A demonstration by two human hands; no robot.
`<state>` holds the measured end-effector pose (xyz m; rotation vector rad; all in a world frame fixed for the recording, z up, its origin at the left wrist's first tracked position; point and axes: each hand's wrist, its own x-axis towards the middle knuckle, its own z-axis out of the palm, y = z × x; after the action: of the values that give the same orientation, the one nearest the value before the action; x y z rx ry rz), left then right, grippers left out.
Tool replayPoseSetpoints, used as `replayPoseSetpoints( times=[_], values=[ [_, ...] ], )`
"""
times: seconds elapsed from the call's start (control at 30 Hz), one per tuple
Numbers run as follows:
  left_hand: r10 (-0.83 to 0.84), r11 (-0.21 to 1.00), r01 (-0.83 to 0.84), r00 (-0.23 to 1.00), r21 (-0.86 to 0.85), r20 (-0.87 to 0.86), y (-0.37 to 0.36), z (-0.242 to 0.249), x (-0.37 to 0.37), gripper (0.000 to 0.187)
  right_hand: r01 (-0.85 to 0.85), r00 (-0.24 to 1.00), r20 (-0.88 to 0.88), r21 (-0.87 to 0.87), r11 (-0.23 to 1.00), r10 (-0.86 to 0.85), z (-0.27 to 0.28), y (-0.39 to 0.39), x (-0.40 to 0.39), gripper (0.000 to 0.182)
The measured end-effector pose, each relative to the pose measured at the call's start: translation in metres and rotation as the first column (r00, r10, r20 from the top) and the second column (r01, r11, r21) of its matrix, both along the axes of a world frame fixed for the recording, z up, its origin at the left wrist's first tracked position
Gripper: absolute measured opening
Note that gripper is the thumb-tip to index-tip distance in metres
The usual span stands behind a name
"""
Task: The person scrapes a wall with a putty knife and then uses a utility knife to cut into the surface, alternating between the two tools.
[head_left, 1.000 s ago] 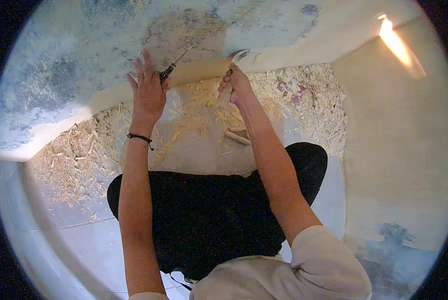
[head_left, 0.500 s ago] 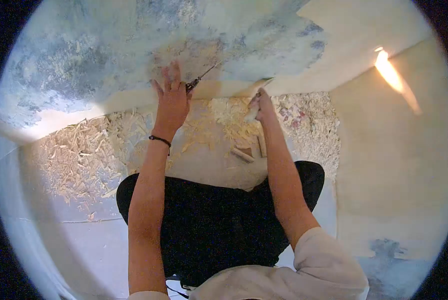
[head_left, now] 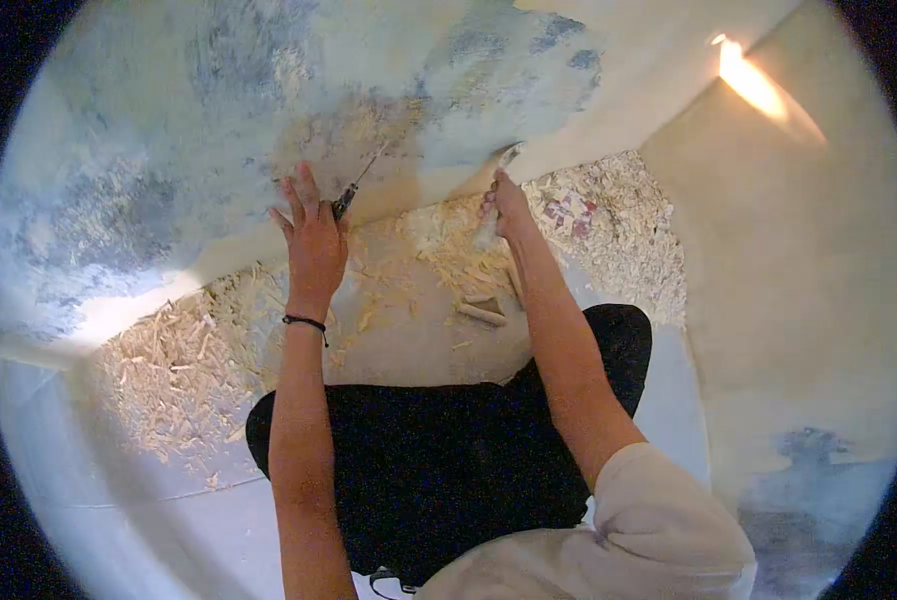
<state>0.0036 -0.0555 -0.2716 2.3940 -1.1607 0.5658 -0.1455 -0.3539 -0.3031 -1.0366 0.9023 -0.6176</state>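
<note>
My left hand [head_left: 317, 235] lies against the blue-green painted wall [head_left: 359, 60], with several fingers spread on it. Between its thumb and palm is a slim pointed tool [head_left: 345, 201] with a dark handle and a thin metal shaft, pointing up and right. To the right, my right hand [head_left: 509, 205] is closed round a pale-handled tool [head_left: 510, 155] whose metal end is at the lower wall. I cannot make out exactly what kind of tool it is. A brownish worn patch [head_left: 339, 130] shows on the wall above the left hand.
Pale shavings [head_left: 174, 365] are heaped along the wall's foot at left, and finer flakes [head_left: 619, 225] at right. A curled brown piece [head_left: 483, 311] lies on the floor between my arms. A side wall [head_left: 769, 270] with a bright light streak [head_left: 751, 82] rises at right.
The view has shifted, so wall, light streak and both hands appear farther left. The metal end of the right hand's tool shows more plainly. Both hands keep their tools.
</note>
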Motion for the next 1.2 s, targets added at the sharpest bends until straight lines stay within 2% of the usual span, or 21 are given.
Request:
replayPoseSetpoints(
  times=[0.07, 0.17, 0.27, 0.33, 0.43, 0.47, 0.57, 0.63, 0.73, 0.77, 0.8, 0.87, 0.93, 0.97, 1.03, 1.07, 1.13, 1.2],
  values=[
    [0.009, 1.000, -0.009, 1.000, 0.012, -0.004, -0.003, -0.002, -0.001, 0.037, 0.048, 0.999, -0.016, 0.055, 0.997, -0.047, 0.004, -0.004, -0.003, 0.033],
    [0.031, 0.999, -0.029, 0.999, 0.041, -0.038, -0.009, -0.002, 0.001, 0.038, 0.044, 0.998, -0.042, -0.093, 0.995, -0.048, -0.005, 0.015, 0.006, 0.034],
    [0.017, 1.000, -0.016, 0.999, 0.020, -0.038, -0.010, -0.003, -0.001, 0.038, -0.073, 0.968, -0.250, -0.171, 0.983, 0.029, -0.016, 0.054, 0.029, 0.041],
    [0.019, 0.999, -0.016, 0.997, 0.046, -0.075, -0.009, 0.001, -0.003, 0.038, -0.055, 0.996, -0.091, -0.428, 0.902, 0.017, -0.099, 0.053, 0.051, 0.044],
    [0.015, 1.000, -0.016, 0.999, 0.027, 0.034, -0.006, -0.008, 0.004, 0.037, -0.094, 0.995, -0.049, -0.269, 0.959, 0.084, -0.056, 0.071, 0.036, 0.045],
    [0.009, 0.998, -0.010, 1.000, 0.054, 0.013, -0.003, -0.004, 0.004, 0.038, -0.082, 0.996, -0.058, -0.435, 0.896, 0.063, -0.090, 0.055, 0.044, 0.043],
    [0.005, 0.994, -0.001, 0.999, 0.106, -0.039, 0.003, 0.004, 0.002, 0.040, -0.030, 0.999, 0.041, -0.048, 0.998, 0.032, -0.046, 0.026, 0.026, 0.040],
    [0.010, 0.994, -0.006, 0.999, 0.105, -0.038, 0.004, 0.004, 0.004, 0.041, 0.021, 0.991, 0.127, 0.151, 0.988, -0.041, -0.026, -0.005, 0.015, 0.037],
    [0.007, 0.982, 0.006, 0.998, 0.188, -0.068, 0.007, 0.007, 0.003, 0.044, 0.079, 0.973, 0.192, 0.229, 0.970, -0.125, -0.021, -0.023, 0.005, 0.037],
    [0.003, 0.986, 0.008, 0.998, 0.166, -0.066, 0.006, 0.007, 0.004, 0.044, 0.060, 0.985, 0.163, -0.056, 0.997, -0.050, -0.042, -0.024, 0.014, 0.037],
    [-0.003, 0.989, 0.013, 0.998, 0.144, -0.069, 0.004, 0.007, 0.003, 0.044, 0.027, 0.994, 0.108, -0.335, 0.942, 0.010, -0.081, -0.021, 0.027, 0.037],
    [-0.001, 0.990, 0.012, 0.997, 0.143, -0.073, 0.000, 0.003, 0.003, 0.046, -0.058, 0.998, -0.018, -0.620, 0.782, 0.060, -0.104, 0.005, 0.042, 0.040],
    [0.016, 0.982, -0.002, 0.997, 0.190, -0.071, 0.000, -0.002, 0.005, 0.051, -0.037, 0.996, -0.086, -0.423, 0.906, 0.001, -0.076, 0.069, 0.056, 0.045],
    [0.002, 0.988, 0.005, 0.999, 0.156, -0.049, -0.001, -0.003, 0.004, 0.049, 0.041, 0.992, -0.113, -0.167, 0.985, -0.060, -0.040, 0.096, 0.057, 0.049],
    [-0.017, 0.996, 0.017, 1.000, 0.092, -0.005, -0.001, -0.004, 0.003, 0.046, -0.035, 0.998, -0.047, -0.135, 0.990, 0.028, -0.017, 0.105, 0.050, 0.048],
    [-0.016, 0.993, 0.017, 1.000, 0.116, -0.011, 0.001, -0.002, 0.004, 0.046, -0.074, 0.997, -0.013, -0.121, 0.990, 0.073, -0.008, 0.109, 0.047, 0.048],
    [-0.010, 0.986, 0.015, 1.000, 0.163, -0.029, 0.005, 0.003, 0.001, 0.046, -0.155, 0.987, 0.062, 0.102, 0.983, 0.149, 0.030, 0.098, 0.017, 0.045],
    [-0.006, 0.983, 0.016, 0.999, 0.183, -0.051, 0.005, 0.005, 0.001, 0.046, -0.109, 0.987, 0.135, 0.133, 0.985, 0.091, -0.010, 0.050, 0.024, 0.039]
  ],
)
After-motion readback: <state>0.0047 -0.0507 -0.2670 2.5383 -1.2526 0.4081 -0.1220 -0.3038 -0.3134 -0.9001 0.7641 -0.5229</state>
